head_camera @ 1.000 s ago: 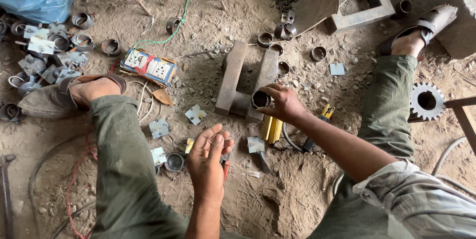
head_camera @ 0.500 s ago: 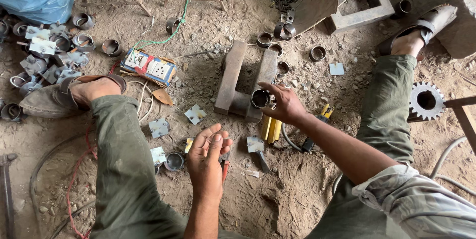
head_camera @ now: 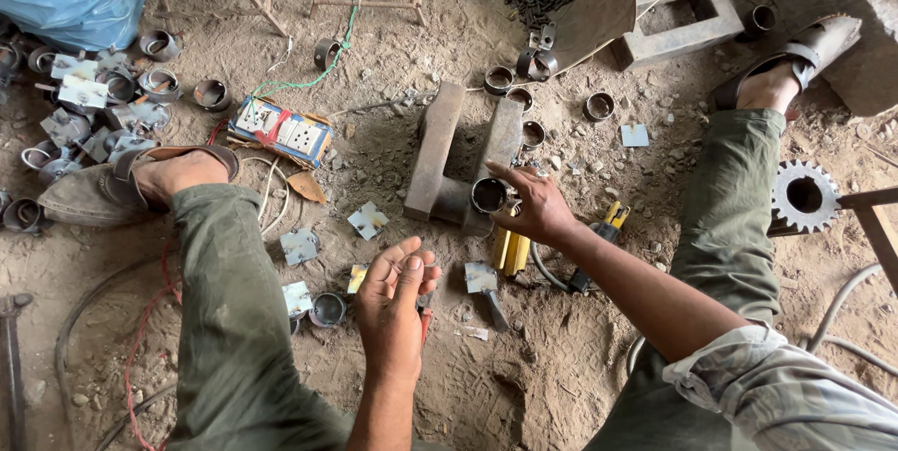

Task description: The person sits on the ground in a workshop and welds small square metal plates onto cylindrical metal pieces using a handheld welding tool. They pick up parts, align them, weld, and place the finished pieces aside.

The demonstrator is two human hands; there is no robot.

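The dirt floor [head_camera: 393, 133] is carrying everything here, and the person is sitting on it with legs spread toward the far edge of the view. At the middle of the floor a heavy U-shaped steel block [head_camera: 447, 166] is lying flat, serving as a rest. The right hand [head_camera: 535, 208] is pressing a short metal pipe ring [head_camera: 490, 196] against the near end of that block, fingers closed around the ring and clamping it in place. The left hand [head_camera: 393, 306] is hovering lower down near the body, fingers loosely curled together; something red is peeking out beneath it, but I cannot tell whether the hand is gripping it or merely passing over it. Judging by this, the ring is being seated on the block, and the next move is probably calling for one of the small square metal plates [head_camera: 368, 220] scattered just beside the left knee to be brought to it. A yellow-handled tool [head_camera: 512, 252] is lying partly under the right wrist, its working end hidden. More rings and finished plate-and-ring pieces [head_camera: 84, 100] are piling at the floor's far left edge, cut off by the frame.
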